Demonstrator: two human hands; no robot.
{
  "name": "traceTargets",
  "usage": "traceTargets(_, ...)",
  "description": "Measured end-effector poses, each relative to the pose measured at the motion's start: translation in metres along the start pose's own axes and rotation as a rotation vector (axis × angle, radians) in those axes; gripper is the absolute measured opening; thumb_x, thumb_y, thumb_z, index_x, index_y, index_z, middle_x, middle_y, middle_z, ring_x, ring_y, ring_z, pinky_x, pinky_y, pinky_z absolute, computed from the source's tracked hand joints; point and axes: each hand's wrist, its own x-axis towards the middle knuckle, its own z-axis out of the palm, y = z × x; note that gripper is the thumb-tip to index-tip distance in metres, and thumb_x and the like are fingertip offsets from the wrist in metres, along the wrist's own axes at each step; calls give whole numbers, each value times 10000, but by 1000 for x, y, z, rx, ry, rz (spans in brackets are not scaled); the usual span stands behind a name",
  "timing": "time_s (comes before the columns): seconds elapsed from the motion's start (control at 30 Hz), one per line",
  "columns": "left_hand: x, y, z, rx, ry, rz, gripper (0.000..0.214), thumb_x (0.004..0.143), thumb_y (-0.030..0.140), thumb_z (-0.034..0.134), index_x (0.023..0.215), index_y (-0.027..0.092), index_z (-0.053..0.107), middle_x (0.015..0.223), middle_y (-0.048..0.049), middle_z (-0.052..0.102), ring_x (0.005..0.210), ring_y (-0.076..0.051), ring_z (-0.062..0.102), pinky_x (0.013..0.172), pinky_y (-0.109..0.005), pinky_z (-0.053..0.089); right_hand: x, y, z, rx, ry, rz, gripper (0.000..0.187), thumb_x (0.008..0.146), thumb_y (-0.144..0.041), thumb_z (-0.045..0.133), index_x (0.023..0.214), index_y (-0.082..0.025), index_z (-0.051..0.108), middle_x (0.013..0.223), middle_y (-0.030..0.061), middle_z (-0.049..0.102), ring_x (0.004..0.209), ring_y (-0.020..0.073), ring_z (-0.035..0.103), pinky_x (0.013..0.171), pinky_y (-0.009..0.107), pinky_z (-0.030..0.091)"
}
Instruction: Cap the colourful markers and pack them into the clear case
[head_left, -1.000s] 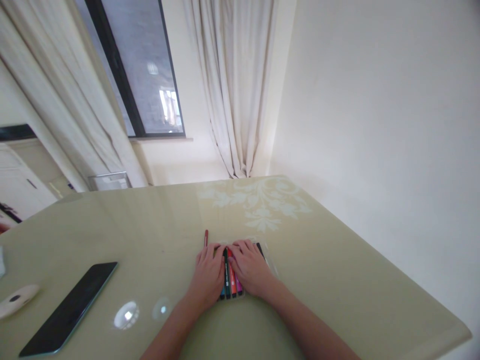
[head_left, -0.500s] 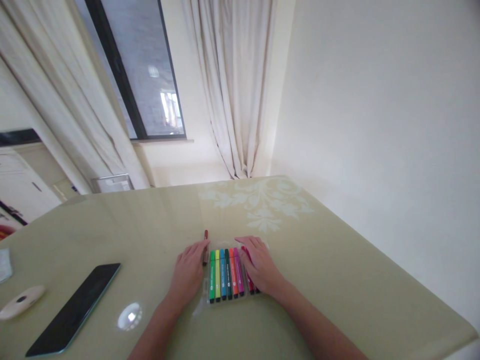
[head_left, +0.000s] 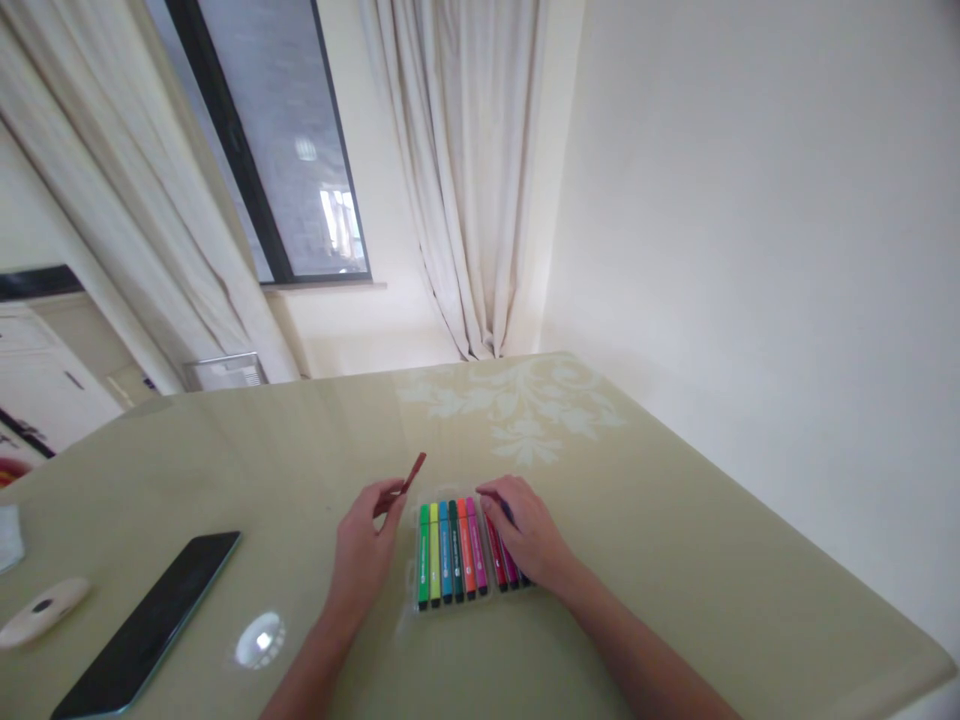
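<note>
My left hand (head_left: 367, 540) is just left of the marker case, raised a little with a brownish-red marker (head_left: 415, 470) pinched between thumb and fingers. The marker tilts up to the right. A clear plastic marker case (head_left: 412, 585) lies on the table with green, yellow, blue, dark green, orange and purple markers (head_left: 452, 550) in a row. My right hand (head_left: 531, 535) is closed over the case's right end, thumb near a red marker (head_left: 496, 555). A dark marker (head_left: 508, 512) shows between thumb and forefinger; my palm hides the rest there.
On the left of the table (head_left: 300, 440) lie a black tablet or phone (head_left: 150, 620), a white oval object (head_left: 45, 610) and a pale packet (head_left: 10, 537). A round light reflection shines on the tabletop. A wall (head_left: 750, 250) borders the table's right side; curtains (head_left: 472, 180) hang behind.
The brownish-red marker has come up off the table in my left hand and now tilts rightward. My right hand has shifted slightly right, uncovering more of the markers under it.
</note>
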Motion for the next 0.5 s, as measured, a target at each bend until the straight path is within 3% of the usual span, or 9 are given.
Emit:
traceTargets(0.1,-18,25,16,-154,-45,32,294,926,451,617,1106,223,665,1065,-65,755,950,-238,738,883,-411,614,-2,-11,5,293,-114,74,240,1006,-386,536,1053,-235,716,1012,56,729,950,222,654,909,380,509)
traceTargets(0.23,-37,49,32,-214,-127,196,225,953,426,612,1062,254,708,1051,-54,738,961,-220,725,856,-378,628,-5,-18,16,748,-175,165,303,931,-510,639,1039,-232,694,969,35,710,901,214,666,851,359,537)
traceTargets(0.4,-40,53,28,-158,-114,224,239,981,426,574,1099,255,692,1050,-61,729,938,-223,707,797,-355,617,-4,-9,15,866,-77,257,288,893,-496,698,991,-226,715,921,24,701,877,198,652,867,350,510)
traceTargets(0.5,-41,45,26,-44,-150,230,275,1030,396,474,1145,253,678,1097,-79,728,998,-235,691,862,-379,588,1,2,3,927,28,337,310,872,-462,705,1068,-223,731,917,31,704,845,192,652,839,343,508)
